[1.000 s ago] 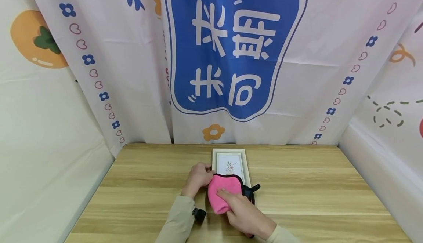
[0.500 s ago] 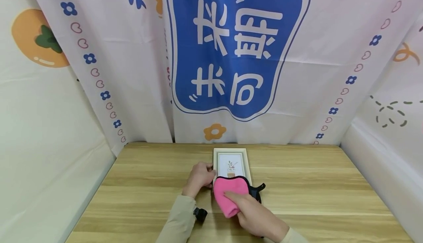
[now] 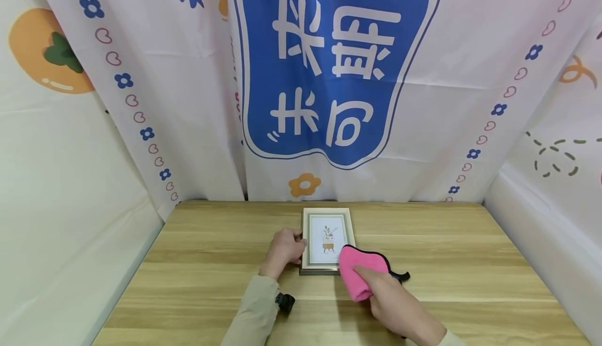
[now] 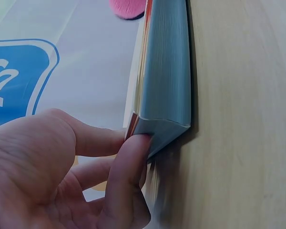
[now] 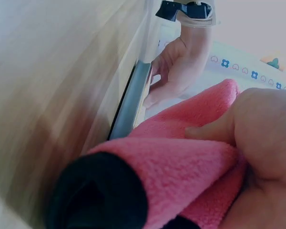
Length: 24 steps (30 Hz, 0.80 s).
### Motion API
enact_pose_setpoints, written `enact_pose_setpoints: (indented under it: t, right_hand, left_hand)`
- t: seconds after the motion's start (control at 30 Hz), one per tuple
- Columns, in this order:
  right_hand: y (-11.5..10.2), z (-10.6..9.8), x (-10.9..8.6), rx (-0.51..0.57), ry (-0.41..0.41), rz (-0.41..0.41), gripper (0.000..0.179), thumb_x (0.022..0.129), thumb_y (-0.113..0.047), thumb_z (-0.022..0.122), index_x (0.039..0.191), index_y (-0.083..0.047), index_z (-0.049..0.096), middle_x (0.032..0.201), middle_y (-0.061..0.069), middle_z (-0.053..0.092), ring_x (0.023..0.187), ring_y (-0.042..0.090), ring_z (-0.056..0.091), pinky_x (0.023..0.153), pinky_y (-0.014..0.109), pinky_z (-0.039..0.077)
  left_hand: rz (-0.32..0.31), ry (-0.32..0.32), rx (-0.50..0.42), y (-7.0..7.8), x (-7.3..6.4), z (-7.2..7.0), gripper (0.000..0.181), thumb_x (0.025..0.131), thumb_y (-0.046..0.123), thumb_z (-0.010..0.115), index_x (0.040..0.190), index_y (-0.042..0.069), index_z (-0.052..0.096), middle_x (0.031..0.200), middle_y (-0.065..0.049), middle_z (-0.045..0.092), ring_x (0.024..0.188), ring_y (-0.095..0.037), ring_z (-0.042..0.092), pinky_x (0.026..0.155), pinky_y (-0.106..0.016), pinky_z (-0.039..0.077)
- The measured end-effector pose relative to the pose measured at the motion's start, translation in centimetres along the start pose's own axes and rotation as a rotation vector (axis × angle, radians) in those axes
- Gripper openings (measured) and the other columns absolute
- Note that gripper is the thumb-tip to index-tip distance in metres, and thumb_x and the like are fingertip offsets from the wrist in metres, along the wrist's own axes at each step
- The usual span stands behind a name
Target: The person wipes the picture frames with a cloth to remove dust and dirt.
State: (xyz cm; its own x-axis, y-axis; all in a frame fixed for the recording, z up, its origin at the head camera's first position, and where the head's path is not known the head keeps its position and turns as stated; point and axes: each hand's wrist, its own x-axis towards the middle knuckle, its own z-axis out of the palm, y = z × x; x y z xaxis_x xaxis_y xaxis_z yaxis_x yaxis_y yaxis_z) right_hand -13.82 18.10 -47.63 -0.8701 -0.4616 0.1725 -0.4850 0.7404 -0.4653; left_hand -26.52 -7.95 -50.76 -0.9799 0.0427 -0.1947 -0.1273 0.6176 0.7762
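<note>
A cream picture frame (image 3: 324,231) with a small plant print lies face up near the table's back edge. My left hand (image 3: 283,252) holds its left side; the left wrist view shows a thumb and finger pinching the corner of its grey-blue side (image 4: 167,71). A folded pink fleecy cloth (image 3: 359,273) with black trim is gripped in my right hand (image 3: 400,304), thumb on top. The cloth covers the frame's lower right corner. In the right wrist view the cloth (image 5: 181,171) hides most of the near part of the frame (image 5: 131,100).
The wood-grain table (image 3: 211,267) extends to both sides of the frame. Behind it hangs a white curtain (image 3: 447,105) with a blue printed panel, and white fabric walls stand left and right. A black device (image 3: 284,302) is strapped to the left wrist.
My right hand has moved the cloth rightward across the frame's lower part, uncovering the whole print and most of the lower edge. The left hand stays on the frame's left side.
</note>
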Motion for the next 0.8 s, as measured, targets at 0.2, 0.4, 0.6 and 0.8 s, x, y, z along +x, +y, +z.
enact_pose_setpoints:
  t: [0.2,0.4,0.6,0.8]
  right_hand:
    - [0.5,0.5,-0.7,-0.046,0.018,0.036,0.055,0.088,0.017,0.052,0.138,0.001,0.065,0.123,0.008,0.074,0.107,0.009,0.067,0.096,0.041,0.061]
    - [0.8,1.2,-0.6,0.011,-0.01,-0.005,0.04,0.085,0.018,0.053,0.106,-0.014,0.066,0.078,-0.011,0.054,0.075,0.0,0.051,0.073,0.023,0.051]
    - [1.0,1.4,-0.1,0.007,-0.028,-0.024,0.048,0.083,0.019,0.054,0.117,-0.009,0.071,0.09,-0.012,0.063,0.079,0.001,0.053,0.075,0.023,0.051]
    - [1.2,1.7,0.2,0.025,-0.05,-0.043,0.046,0.082,0.019,0.053,0.11,-0.014,0.068,0.081,-0.015,0.052,0.073,0.001,0.049,0.07,0.022,0.047]
  left_hand:
    - [0.006,-0.012,0.0,0.0,0.1,0.0,0.042,0.106,0.019,0.067,0.146,0.007,0.065,0.084,-0.006,0.06,0.059,-0.015,0.066,0.057,-0.028,0.059]
    - [0.022,-0.013,0.027,-0.1,0.2,0.2,0.028,0.106,0.018,0.066,0.13,0.007,0.073,0.079,-0.005,0.058,0.058,-0.015,0.066,0.057,-0.029,0.059]
    - [0.021,-0.014,0.034,0.0,0.3,0.2,0.017,0.106,0.017,0.065,0.112,0.005,0.076,0.075,-0.005,0.057,0.06,-0.016,0.065,0.057,-0.028,0.058]
    - [0.038,-0.019,0.062,-0.2,0.3,0.1,0.022,0.105,0.017,0.065,0.086,0.009,0.067,0.074,-0.003,0.056,0.06,-0.016,0.064,0.057,-0.028,0.057]
